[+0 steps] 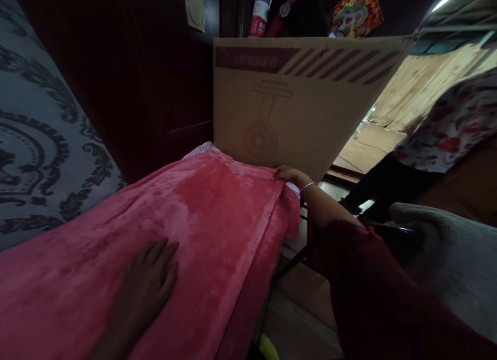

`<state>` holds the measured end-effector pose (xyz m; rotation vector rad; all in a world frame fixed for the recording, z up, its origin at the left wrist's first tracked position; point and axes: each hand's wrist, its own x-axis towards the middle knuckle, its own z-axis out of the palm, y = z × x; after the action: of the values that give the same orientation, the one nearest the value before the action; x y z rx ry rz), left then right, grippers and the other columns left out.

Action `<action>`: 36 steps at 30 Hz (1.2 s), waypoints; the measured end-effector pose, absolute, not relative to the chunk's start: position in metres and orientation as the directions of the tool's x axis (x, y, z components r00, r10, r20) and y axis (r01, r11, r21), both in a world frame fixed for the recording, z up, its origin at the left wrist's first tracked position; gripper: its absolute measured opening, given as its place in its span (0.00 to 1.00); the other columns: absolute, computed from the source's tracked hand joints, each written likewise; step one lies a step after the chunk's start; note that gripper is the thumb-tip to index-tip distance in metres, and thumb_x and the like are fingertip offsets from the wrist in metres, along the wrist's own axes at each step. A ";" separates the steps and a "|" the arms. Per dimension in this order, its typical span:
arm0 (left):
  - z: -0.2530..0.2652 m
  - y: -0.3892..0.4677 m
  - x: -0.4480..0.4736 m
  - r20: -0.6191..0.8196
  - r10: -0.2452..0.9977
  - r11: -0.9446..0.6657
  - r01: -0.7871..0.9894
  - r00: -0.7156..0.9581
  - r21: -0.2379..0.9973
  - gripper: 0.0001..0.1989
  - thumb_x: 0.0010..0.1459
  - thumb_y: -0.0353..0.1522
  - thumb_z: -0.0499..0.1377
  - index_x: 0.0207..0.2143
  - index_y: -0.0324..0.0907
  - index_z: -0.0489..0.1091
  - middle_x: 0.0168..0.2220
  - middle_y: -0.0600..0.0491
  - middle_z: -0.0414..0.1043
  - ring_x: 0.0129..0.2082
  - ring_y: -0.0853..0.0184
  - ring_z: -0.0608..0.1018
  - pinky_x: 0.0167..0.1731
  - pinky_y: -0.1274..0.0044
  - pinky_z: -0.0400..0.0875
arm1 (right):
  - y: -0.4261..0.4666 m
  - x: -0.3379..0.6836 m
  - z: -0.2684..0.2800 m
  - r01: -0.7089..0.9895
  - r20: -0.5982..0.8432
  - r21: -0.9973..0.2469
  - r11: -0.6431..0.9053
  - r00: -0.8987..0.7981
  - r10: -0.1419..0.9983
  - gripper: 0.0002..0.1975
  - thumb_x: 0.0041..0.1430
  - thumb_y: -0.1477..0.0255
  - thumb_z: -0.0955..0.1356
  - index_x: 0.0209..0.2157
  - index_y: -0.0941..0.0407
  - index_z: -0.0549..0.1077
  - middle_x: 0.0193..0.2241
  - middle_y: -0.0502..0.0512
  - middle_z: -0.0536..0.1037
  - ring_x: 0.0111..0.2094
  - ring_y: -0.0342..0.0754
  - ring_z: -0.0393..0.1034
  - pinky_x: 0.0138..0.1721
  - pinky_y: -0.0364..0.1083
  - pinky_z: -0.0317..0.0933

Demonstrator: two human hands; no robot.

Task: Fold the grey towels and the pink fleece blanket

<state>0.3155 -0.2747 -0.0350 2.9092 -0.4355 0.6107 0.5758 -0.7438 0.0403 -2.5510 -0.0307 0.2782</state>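
Observation:
A pink plush blanket [225,215] covers a long, narrow surface in front of me, with soft creases and a folded strip along its right side. My left hand [149,277] lies on top of it at the near left, fingers stretched out and nothing in them. At the far right corner, my right hand [289,175], with a bracelet at the wrist, has its fingers curled over the blanket's edge. A bit of striped pale cloth [200,150] shows from under the far left corner. What lies beneath the blanket is hidden.
A large cardboard box [310,106] stands upright at the far end, with a bottle [261,13] behind its top edge. Patterned wallpaper [46,137] is on the left. Right, a person in a flowered top [450,127] stands beyond a grey fabric-covered thing [458,256].

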 end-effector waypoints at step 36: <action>-0.035 -0.285 0.301 0.281 -0.223 -0.964 -0.254 0.933 0.076 0.28 0.64 0.40 0.53 0.66 0.49 0.63 0.68 0.45 0.60 0.67 0.47 0.62 0.62 0.47 0.56 | -0.635 0.574 -0.046 0.311 0.138 -0.093 -0.946 0.945 0.297 0.30 0.71 0.58 0.56 0.71 0.49 0.52 0.73 0.57 0.47 0.72 0.60 0.41 0.67 0.65 0.41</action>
<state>0.3015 -0.2845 -0.0351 2.9795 -0.3686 0.4141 0.5740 -0.6350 -0.0458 -2.9853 -0.4687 -0.1858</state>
